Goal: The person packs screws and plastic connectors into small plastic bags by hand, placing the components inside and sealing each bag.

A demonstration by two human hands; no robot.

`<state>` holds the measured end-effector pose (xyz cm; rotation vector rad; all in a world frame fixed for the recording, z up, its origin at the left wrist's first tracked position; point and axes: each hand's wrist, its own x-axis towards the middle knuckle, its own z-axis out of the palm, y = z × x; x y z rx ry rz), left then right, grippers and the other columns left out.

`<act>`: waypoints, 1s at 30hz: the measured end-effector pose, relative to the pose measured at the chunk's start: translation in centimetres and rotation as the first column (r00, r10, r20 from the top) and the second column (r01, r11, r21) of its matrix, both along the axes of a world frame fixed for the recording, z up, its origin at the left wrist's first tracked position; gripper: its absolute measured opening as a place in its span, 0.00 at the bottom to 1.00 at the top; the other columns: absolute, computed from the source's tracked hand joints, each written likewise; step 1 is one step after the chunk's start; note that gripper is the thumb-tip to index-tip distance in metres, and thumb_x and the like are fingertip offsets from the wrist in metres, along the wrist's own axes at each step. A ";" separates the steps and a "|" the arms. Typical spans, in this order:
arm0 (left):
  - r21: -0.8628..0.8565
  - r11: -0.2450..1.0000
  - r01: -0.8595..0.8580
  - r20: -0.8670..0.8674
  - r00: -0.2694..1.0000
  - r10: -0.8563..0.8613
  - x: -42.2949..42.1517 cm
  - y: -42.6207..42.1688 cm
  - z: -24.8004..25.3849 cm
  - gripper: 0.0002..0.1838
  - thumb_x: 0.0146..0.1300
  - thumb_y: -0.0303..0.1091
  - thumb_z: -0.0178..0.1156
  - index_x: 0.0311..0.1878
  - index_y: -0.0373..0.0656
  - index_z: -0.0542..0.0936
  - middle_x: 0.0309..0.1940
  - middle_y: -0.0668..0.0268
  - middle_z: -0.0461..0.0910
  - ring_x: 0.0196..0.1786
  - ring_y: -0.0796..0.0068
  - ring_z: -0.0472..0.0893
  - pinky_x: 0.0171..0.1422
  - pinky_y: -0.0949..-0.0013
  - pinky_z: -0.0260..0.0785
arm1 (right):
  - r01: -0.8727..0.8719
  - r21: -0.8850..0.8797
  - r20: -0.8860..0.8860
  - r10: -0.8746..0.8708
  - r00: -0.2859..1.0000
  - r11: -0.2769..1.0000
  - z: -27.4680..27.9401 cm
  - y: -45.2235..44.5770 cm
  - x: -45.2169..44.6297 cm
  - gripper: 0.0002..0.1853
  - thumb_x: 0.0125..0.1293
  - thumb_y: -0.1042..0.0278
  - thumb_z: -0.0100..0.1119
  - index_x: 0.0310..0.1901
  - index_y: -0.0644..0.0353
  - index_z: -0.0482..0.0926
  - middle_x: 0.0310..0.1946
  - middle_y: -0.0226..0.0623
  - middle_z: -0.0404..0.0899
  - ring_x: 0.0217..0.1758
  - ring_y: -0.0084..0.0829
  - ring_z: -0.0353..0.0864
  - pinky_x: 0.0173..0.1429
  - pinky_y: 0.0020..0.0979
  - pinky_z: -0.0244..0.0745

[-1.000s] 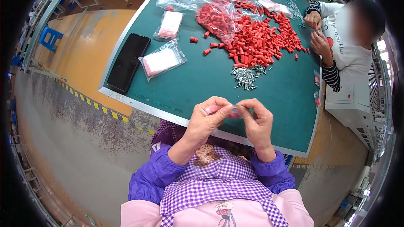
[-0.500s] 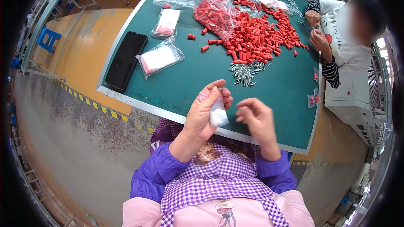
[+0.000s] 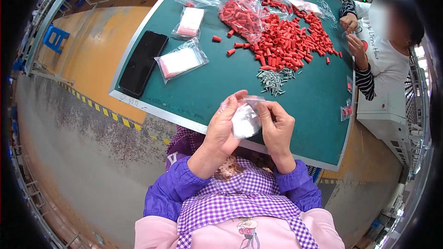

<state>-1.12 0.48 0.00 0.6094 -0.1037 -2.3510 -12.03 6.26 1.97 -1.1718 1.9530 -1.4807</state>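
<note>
Clear zip bags (image 3: 245,122) in a small stack lie in my left hand (image 3: 220,127), its fingers wrapped round them near the table's front edge. My right hand (image 3: 278,127) pinches the top right corner of a bag between thumb and forefinger. Whether that bag is apart from the stack I cannot tell. Beyond my hands is a small pile of metal screws (image 3: 276,81). Right behind it spreads a large heap of red plastic plugs (image 3: 288,41), partly inside a big clear bag (image 3: 240,16).
A black phone (image 3: 143,63) lies at the left of the green table (image 3: 184,103). Beside it are packs of zip bags (image 3: 182,62). A co-worker (image 3: 383,41) at the right holds something small. Little filled bags (image 3: 346,111) lie at the right edge.
My right hand has moved left to the bags and now pinches a bag's corner. The bags in my left hand are spread wider. The view has shifted slightly.
</note>
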 end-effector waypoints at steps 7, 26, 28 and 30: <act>0.034 0.998 0.044 -0.086 0.995 -0.041 0.5 -0.1 0.1 0.23 0.66 0.43 0.60 0.58 0.40 0.70 0.36 0.70 0.75 0.31 0.82 0.73 0.35 0.74 0.70 | -0.033 -0.034 0.275 0.041 0.960 0.999 0.4 0.4 0.3 0.08 0.70 0.70 0.56 0.35 0.65 0.79 0.19 0.20 0.70 0.20 0.10 0.64 0.22 0.17 0.56; -0.519 0.839 0.164 0.463 0.879 0.114 0.1 0.7 1.1 0.05 0.63 0.29 0.64 0.34 0.38 0.80 0.22 0.78 0.71 0.22 0.90 0.63 0.25 0.82 0.52 | -0.161 0.171 -0.714 0.234 0.660 0.972 0.3 -0.1 -10.3 0.12 0.52 0.72 0.66 0.41 0.61 0.80 0.38 0.38 0.80 0.40 0.40 0.79 0.43 0.35 0.74; -0.567 0.805 0.176 0.477 0.867 0.146 0.0 0.7 1.2 0.06 0.62 0.29 0.65 0.31 0.39 0.79 0.22 0.78 0.72 0.22 0.90 0.64 0.26 0.83 0.53 | -0.207 0.189 -0.808 0.271 0.523 0.960 0.2 -0.5 -10.4 0.13 0.52 0.72 0.66 0.41 0.60 0.80 0.39 0.38 0.80 0.40 0.40 0.78 0.43 0.35 0.73; -0.590 0.794 0.147 0.455 0.873 0.176 -0.2 0.6 0.6 0.06 0.62 0.29 0.65 0.32 0.39 0.79 0.22 0.77 0.72 0.22 0.90 0.65 0.26 0.83 0.54 | -0.226 0.242 -0.833 0.321 0.450 0.944 0.0 -0.9 -10.2 0.09 0.53 0.72 0.64 0.37 0.61 0.78 0.38 0.38 0.79 0.40 0.38 0.78 0.43 0.33 0.72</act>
